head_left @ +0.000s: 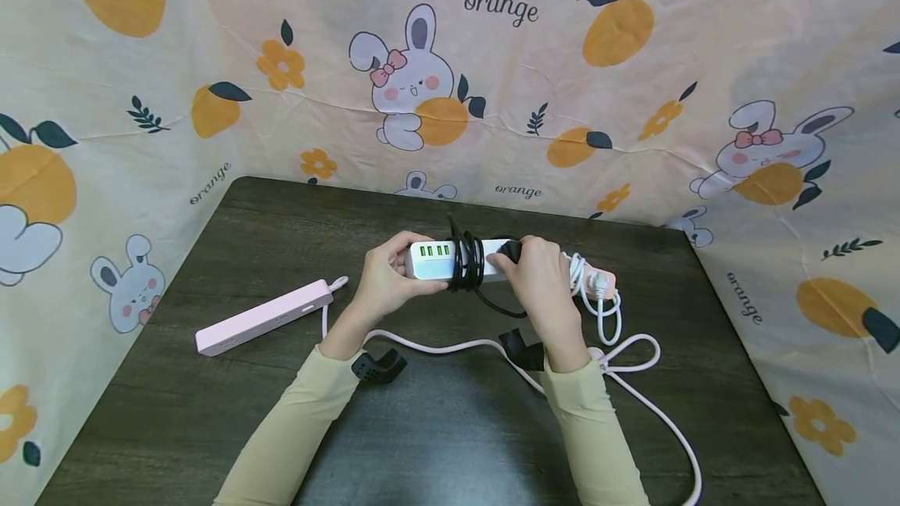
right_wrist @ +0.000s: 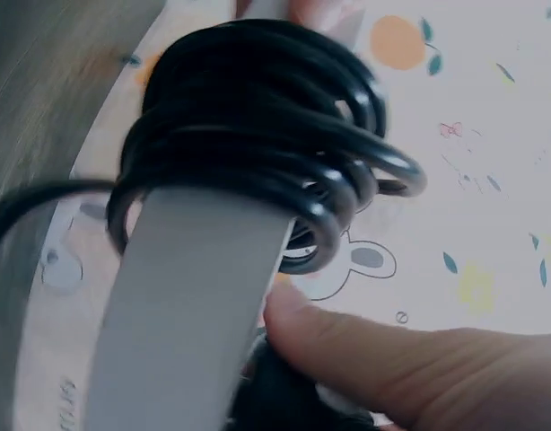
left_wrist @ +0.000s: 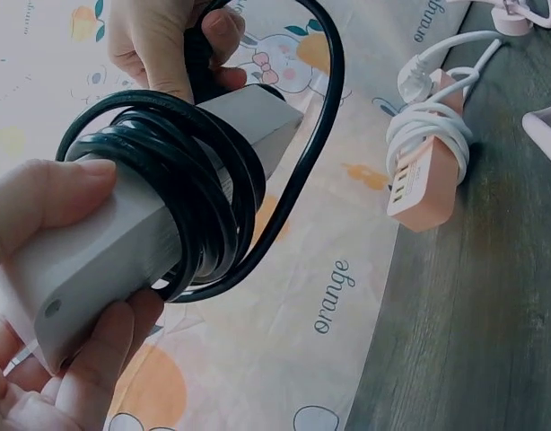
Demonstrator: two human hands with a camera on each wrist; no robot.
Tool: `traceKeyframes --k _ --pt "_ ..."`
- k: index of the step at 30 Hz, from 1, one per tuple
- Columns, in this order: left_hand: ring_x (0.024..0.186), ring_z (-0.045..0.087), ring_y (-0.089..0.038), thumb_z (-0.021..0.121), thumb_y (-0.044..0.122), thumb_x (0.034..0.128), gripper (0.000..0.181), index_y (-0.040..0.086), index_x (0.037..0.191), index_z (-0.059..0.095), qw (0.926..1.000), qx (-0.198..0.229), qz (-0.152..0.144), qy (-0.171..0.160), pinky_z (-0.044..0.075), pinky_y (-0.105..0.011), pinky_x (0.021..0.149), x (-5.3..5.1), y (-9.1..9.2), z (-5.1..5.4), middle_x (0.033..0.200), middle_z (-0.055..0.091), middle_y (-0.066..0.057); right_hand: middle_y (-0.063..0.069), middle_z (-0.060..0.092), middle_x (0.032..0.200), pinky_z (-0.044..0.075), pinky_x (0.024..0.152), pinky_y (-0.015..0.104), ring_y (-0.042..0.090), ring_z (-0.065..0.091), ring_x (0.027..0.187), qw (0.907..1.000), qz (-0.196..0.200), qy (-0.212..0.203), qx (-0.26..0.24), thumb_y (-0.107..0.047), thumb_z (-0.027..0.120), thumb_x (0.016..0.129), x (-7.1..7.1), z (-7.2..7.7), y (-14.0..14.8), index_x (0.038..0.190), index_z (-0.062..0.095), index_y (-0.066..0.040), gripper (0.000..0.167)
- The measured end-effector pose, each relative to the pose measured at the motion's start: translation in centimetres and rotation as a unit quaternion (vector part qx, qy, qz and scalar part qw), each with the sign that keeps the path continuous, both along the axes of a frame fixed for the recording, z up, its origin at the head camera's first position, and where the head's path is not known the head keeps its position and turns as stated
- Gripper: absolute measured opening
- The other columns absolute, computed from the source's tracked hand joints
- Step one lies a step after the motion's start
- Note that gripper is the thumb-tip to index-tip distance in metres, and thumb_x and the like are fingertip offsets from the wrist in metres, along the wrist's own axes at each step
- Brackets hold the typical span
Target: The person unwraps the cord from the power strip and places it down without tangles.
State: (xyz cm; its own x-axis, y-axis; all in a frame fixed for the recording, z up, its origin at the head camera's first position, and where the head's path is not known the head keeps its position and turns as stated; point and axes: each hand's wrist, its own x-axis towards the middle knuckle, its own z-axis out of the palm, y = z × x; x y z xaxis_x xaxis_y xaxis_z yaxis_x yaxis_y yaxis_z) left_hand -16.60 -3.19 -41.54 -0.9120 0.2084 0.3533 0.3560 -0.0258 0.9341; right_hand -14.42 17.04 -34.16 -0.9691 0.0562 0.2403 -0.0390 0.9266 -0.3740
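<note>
A white power strip [head_left: 430, 262] with green USB ports is held up above the table, level across both hands. Its black cord [head_left: 466, 262] is wound in several turns round the strip's middle, and one loop hangs loose below. My left hand [head_left: 381, 279] grips the strip's left end, thumb on one face and fingers beneath, as the left wrist view also shows. At the other end my right hand [head_left: 544, 287] holds the cord's black plug [head_left: 511, 250] against the strip. In the right wrist view the thumb [right_wrist: 338, 346] lies beside the strip and the dark plug, which is partly hidden.
On the dark wooden table [head_left: 436, 443], a pink power strip [head_left: 263, 317] lies at left. Its pink cord [head_left: 439, 349] runs beneath my forearms to a bundle at right. Behind my right hand is a peach power strip [left_wrist: 428, 180] wrapped in white cord. Patterned cloth surrounds the table.
</note>
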Motion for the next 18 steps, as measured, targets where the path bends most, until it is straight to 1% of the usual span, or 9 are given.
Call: traceKeyframes --k 2,5,8,12,16,18 --pt "0.085 0.064 -0.026 0.083 -0.006 0.0611 0.053 -0.004 0.109 0.06 1.0 -0.005 0.002 0.0 0.054 -0.026 0.068 0.1 -0.1 0.0 0.103 0.063 -0.02 0.001 0.037 0.051 0.029 0.042 0.027 0.016 0.037 0.045 1.0 0.002 -0.004 0.002 -0.029 0.075 0.08 -0.1 0.1 0.1 0.057 0.047 -0.006 0.043" --pt "0.084 0.064 -0.024 0.083 -0.007 0.0602 0.053 -0.002 0.108 0.061 0.9999 -0.014 0.007 0.005 0.054 -0.025 0.068 0.1 0.0 0.1 0.102 0.063 -0.018 0.003 0.042 0.053 0.031 0.043 0.027 0.018 0.04 0.047 0.9999 0.005 -0.011 -0.007 -0.027 0.074 0.079 -0.5 0.1 0.4 0.06 0.05 -0.005 0.038" --pt "0.082 0.064 -0.022 0.084 -0.006 0.0598 0.052 -0.001 0.107 0.061 0.9996 -0.023 0.01 0.009 0.054 -0.025 0.067 0.1 0.1 0.0 0.101 0.063 -0.017 0.003 0.045 0.054 0.032 0.044 0.026 0.018 0.042 0.047 0.9992 0.009 -0.034 -0.019 -0.025 0.071 0.078 -1.0 -0.2 0.7 0.062 0.051 -0.005 0.032" --pt "0.081 0.063 -0.021 0.084 -0.004 0.0602 0.051 -0.001 0.106 0.061 0.9994 -0.031 0.009 0.01 0.053 -0.025 0.067 0.1 0.3 -0.2 0.1 0.063 -0.016 0.001 0.039 0.051 0.03 0.043 0.025 0.016 0.038 0.046 0.9976 0.011 -0.063 -0.027 -0.021 0.067 0.075 -1.5 -0.6 1.0 0.059 0.045 -0.007 0.031" --pt "0.082 0.064 -0.022 0.083 -0.005 0.0608 0.051 -0.002 0.107 0.061 0.9995 -0.028 0.006 0.01 0.054 -0.025 0.067 0.2 0.3 -0.2 0.101 0.063 -0.016 0.0 0.036 0.05 0.029 0.042 0.025 0.015 0.035 0.044 0.9975 0.008 -0.065 -0.026 -0.018 0.064 0.073 -1.7 -0.8 0.9 0.058 0.042 -0.008 0.028" --pt "0.083 0.064 -0.023 0.083 -0.005 0.0611 0.051 -0.002 0.107 0.061 0.9995 -0.027 0.009 0.014 0.054 -0.026 0.067 0.2 0.3 -0.3 0.102 0.063 -0.017 0.001 0.039 0.052 0.029 0.042 0.025 0.015 0.036 0.044 0.9977 0.005 -0.062 -0.027 -0.018 0.063 0.074 -1.7 -0.9 0.8 0.063 0.045 -0.006 0.024"
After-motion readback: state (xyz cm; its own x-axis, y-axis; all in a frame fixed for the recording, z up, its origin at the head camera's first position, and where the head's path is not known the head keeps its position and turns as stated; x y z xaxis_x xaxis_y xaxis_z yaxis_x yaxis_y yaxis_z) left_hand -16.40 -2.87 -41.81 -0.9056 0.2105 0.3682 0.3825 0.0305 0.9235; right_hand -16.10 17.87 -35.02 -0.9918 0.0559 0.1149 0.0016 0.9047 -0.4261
